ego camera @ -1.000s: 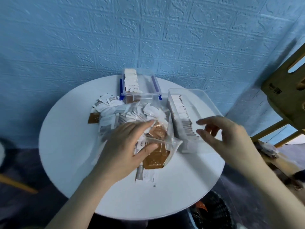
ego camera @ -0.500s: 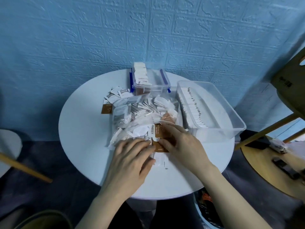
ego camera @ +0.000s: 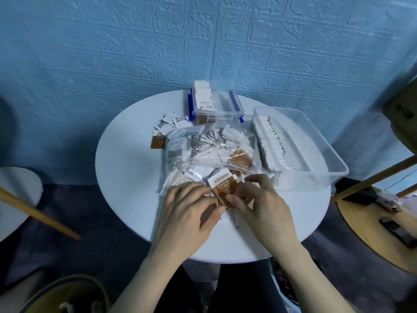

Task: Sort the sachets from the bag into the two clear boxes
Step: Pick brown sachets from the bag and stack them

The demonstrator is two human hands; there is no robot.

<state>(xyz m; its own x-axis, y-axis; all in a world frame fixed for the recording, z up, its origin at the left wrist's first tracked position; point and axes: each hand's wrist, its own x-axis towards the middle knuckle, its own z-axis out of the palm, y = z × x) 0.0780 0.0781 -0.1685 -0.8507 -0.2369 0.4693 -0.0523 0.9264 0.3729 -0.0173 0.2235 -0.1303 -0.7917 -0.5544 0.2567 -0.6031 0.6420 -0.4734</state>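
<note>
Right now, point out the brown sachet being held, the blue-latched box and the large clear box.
brown sachet (ego camera: pixel 228 188), head view, its printed brown front.
blue-latched box (ego camera: pixel 235 102), head view, its right blue latch.
large clear box (ego camera: pixel 316 177), head view, its near rim.

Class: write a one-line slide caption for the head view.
Both hands hold brown sachets beside bag and clear boxes.

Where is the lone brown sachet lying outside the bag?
In the head view, the brown sachet lies on the table's left side, just left of the bag.
</note>
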